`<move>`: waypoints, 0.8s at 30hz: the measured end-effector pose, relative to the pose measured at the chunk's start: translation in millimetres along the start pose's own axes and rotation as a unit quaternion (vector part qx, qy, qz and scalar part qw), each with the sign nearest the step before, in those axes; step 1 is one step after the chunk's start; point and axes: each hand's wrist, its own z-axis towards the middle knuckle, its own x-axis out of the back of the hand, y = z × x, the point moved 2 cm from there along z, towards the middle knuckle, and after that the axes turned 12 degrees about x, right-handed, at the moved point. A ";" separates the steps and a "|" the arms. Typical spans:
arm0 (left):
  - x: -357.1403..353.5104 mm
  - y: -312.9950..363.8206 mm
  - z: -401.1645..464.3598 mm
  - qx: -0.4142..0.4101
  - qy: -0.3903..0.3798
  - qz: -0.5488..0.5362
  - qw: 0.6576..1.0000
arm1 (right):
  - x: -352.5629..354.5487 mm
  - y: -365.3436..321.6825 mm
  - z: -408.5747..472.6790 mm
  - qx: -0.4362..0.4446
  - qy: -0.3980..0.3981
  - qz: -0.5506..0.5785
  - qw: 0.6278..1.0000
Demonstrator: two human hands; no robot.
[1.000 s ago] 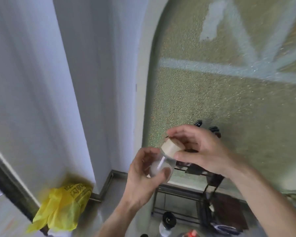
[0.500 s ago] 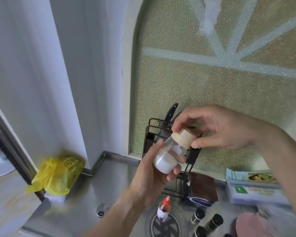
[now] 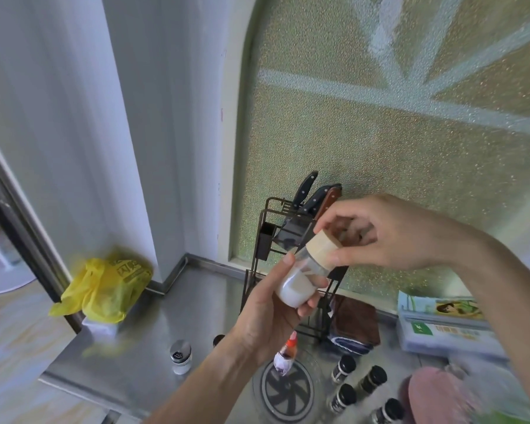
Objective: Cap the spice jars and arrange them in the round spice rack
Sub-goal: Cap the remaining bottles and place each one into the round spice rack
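My left hand [image 3: 270, 316] grips a clear spice jar [image 3: 300, 280] half full of white powder, held tilted in front of me. My right hand [image 3: 389, 234] pinches the jar's wooden cap [image 3: 323, 247], which sits on the jar's mouth. Below on the steel counter lies the round spice rack [image 3: 288, 393], a dark disc with spokes. A small bottle with an orange tip [image 3: 286, 356] stands at its rim. Several black-capped spice jars [image 3: 343, 368] stand to its right. A shaker with a metal lid [image 3: 181, 356] stands to the left.
A black wire knife rack [image 3: 266, 240] with knives stands against the frosted window behind my hands. A brown cloth [image 3: 354, 319] lies beside it. A yellow plastic bag [image 3: 104, 289] sits at the counter's left corner. Printed packets [image 3: 441, 322] and a pink object [image 3: 435, 396] are at right.
My view has tilted down, bringing the counter, rack and black-capped jars into sight. Both hands keep hold of the jar and cap, and my right fingers have shifted around the cap.
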 end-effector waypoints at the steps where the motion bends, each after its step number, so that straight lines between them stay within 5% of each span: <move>1: 1.5 -0.5 -0.5 0.001 0.000 0.004 1.000 | -0.3 -0.5 0.3 -0.005 0.003 -0.027 1.000; 15: 20.0 4.3 -7.2 0.027 -0.007 0.037 0.999 | -15.6 -3.0 7.3 -0.041 -0.043 -0.023 0.998; 24: 39.6 10.6 -7.5 0.043 0.000 0.039 0.998 | -34.5 -1.5 20.2 -0.050 -0.006 -0.010 0.999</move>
